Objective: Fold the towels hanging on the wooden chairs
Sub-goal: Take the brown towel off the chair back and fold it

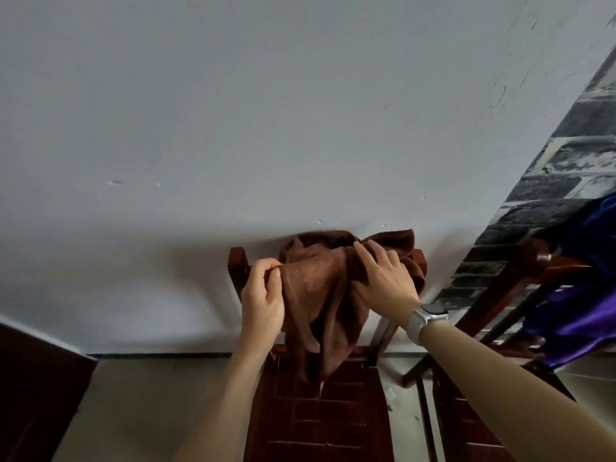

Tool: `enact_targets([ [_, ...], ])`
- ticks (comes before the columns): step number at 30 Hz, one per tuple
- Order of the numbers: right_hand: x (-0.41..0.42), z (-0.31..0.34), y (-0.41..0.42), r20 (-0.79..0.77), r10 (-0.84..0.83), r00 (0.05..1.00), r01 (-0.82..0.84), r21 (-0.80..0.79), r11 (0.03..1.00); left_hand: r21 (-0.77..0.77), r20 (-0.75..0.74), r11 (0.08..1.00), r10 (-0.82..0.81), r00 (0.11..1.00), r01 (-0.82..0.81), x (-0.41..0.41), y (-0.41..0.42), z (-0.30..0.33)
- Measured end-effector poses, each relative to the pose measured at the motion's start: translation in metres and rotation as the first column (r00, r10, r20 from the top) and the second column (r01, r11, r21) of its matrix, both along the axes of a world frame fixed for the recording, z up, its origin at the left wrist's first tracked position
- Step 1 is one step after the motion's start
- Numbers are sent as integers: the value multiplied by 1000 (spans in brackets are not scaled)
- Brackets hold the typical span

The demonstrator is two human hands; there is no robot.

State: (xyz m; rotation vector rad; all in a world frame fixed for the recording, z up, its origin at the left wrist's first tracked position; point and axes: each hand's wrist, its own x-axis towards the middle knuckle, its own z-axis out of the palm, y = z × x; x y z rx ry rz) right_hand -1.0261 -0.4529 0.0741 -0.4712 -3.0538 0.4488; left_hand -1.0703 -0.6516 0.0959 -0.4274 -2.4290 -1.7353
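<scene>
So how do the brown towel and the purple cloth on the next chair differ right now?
The brown towel is matte and bunched over the middle chair's back, with both hands on it: left hand, right hand. The purple cloth is shiny, on the right chair, untouched and partly out of frame. Both hang on wooden chairs.

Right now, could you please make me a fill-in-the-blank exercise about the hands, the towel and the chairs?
1. The brown towel hangs over the back of a wooden ____.
2. The left hand pinches the towel's ____ edge.
3. The right hand, gripping the towel, has a ____ on its wrist.
4. The cloth on the other chair is ____ in colour.

Missing words: chair; left; watch; purple
</scene>
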Motion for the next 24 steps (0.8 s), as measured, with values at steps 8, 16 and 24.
enact_targets([
  [8,7,-1,0,-88,59,994,-52,82,995,-324,349,916,-118,930,238,2,-11,-19],
  [16,20,2,5,-167,35,985,-43,-41,998,-495,48,837,-242,969,233,4,3,-37],
  [24,13,2,-6,-106,-147,983,151,30,988,408,359,911,-92,929,-68,30,-52,-29],
])
